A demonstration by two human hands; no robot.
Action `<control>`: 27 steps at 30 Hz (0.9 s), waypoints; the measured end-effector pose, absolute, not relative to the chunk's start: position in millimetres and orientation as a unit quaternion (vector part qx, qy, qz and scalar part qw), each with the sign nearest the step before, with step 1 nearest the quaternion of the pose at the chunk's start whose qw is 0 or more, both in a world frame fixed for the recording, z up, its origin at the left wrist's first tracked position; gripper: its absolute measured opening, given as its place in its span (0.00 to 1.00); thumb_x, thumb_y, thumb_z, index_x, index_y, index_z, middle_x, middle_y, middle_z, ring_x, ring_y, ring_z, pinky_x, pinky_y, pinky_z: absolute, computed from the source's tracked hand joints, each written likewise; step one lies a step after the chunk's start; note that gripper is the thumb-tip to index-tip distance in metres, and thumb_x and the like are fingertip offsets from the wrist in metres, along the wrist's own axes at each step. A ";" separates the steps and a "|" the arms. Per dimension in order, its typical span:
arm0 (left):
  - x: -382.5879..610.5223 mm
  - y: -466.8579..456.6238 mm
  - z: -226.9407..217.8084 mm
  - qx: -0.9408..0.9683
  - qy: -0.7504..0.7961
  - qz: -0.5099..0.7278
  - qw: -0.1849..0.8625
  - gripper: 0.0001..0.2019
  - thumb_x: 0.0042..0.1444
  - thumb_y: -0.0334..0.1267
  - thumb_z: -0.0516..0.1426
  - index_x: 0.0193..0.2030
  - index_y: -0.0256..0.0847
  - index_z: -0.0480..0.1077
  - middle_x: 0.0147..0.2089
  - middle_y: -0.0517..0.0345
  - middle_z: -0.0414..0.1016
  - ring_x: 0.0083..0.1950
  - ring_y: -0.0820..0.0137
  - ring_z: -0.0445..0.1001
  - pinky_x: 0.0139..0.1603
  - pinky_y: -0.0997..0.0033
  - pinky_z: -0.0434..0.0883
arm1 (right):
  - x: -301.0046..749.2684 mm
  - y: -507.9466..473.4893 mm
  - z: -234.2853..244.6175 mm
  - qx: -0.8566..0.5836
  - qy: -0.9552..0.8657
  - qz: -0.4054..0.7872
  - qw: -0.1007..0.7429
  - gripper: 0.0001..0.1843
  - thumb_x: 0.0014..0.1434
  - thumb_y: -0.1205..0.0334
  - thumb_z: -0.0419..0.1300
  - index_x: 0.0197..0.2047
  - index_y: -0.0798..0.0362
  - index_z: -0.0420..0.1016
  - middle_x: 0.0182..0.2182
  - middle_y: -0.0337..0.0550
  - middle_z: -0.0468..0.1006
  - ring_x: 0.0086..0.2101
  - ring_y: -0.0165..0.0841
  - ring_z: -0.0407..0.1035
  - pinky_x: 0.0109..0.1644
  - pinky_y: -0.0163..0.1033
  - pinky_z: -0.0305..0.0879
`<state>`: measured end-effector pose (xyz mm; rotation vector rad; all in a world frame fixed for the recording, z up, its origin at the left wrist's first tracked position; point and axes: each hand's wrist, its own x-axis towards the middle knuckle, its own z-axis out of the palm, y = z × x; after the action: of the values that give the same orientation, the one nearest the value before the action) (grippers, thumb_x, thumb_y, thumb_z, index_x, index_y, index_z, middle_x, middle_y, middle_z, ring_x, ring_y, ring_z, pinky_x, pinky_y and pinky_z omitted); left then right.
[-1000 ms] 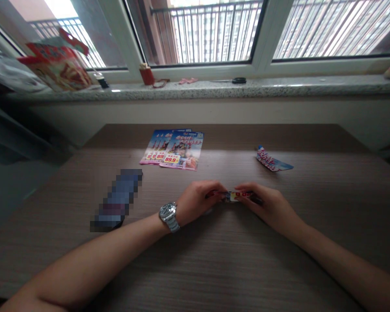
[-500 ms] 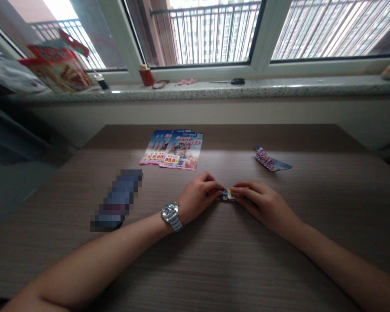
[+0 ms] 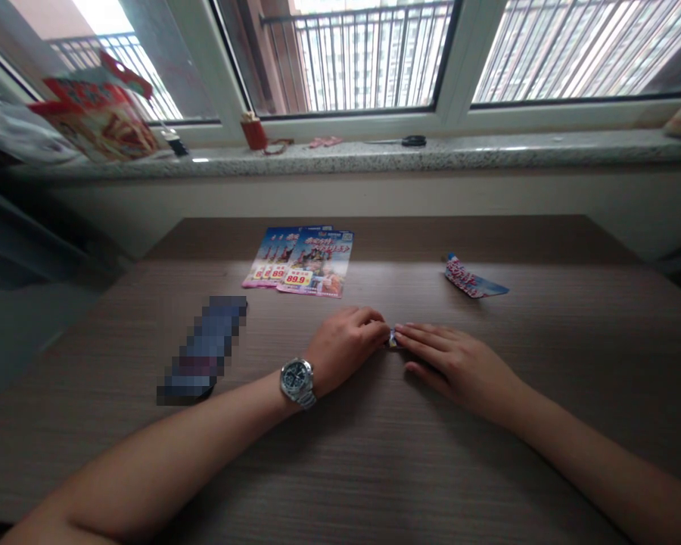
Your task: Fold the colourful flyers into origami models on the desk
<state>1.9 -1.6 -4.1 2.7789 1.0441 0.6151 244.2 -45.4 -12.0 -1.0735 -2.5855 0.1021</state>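
Observation:
Between my two hands, a small folded piece of printed paper [image 3: 392, 340] lies on the table, with only a narrow blue, white and yellow strip showing. My left hand [image 3: 346, 344] has its fingers curled together and pinches the paper's left end; a metal watch [image 3: 297, 381] is on that wrist. My right hand [image 3: 459, 359] lies with its fingers stretched out flat over the paper's right end, the thumb set apart below them. Most of the paper is hidden under the fingers.
Several overlapping flyers [image 3: 315, 265] lie beyond my left hand. A creased, folded flyer [image 3: 471, 280] sits beyond my right hand. Left of my left wrist is a blurred-out dark, phone-like object [image 3: 207, 348]. Scissors [image 3: 413, 141] and a red container [image 3: 253, 132] rest on the stone sill [image 3: 488, 155].
My right hand has gone from pinching the paper to lying flat on it with straightened fingers. It has shifted slightly left, covering more of the paper. The left hand stays nearly in place.

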 end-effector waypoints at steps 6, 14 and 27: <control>1.2 -15.1 0.0 0.956 0.264 0.125 -0.003 0.23 0.69 0.45 0.51 0.65 0.33 0.64 0.63 0.47 0.71 0.61 0.58 0.70 0.62 0.59 0.70 | 253.0 -40.3 -15.0 -0.403 -0.904 0.015 0.145 0.25 0.70 0.58 0.53 0.68 0.54 0.64 0.64 0.50 0.69 0.61 0.42 0.66 0.65 0.52 0.65; -0.2 -21.6 3.9 0.955 0.284 0.088 -0.007 0.27 0.69 0.49 0.51 0.68 0.34 0.61 0.67 0.47 0.67 0.65 0.57 0.67 0.66 0.58 0.66 | 247.1 -45.3 -13.2 -0.408 -0.908 -0.005 0.096 0.33 0.71 0.49 0.49 0.72 0.59 0.55 0.70 0.50 0.58 0.65 0.45 0.59 0.67 0.53 0.61; -12.2 -18.5 12.9 0.954 0.295 0.046 0.016 0.23 0.71 0.46 0.48 0.67 0.38 0.62 0.71 0.50 0.61 0.70 0.63 0.63 0.71 0.61 0.58 | 248.9 -48.5 -22.7 -0.419 -0.905 0.021 0.072 0.38 0.71 0.46 0.46 0.76 0.50 0.37 0.73 0.44 0.48 0.70 0.39 0.46 0.71 0.53 0.51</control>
<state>-12.2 -18.5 12.9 2.9677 0.9164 0.1420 248.9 -48.5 -22.7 -1.2584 -2.7197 0.0625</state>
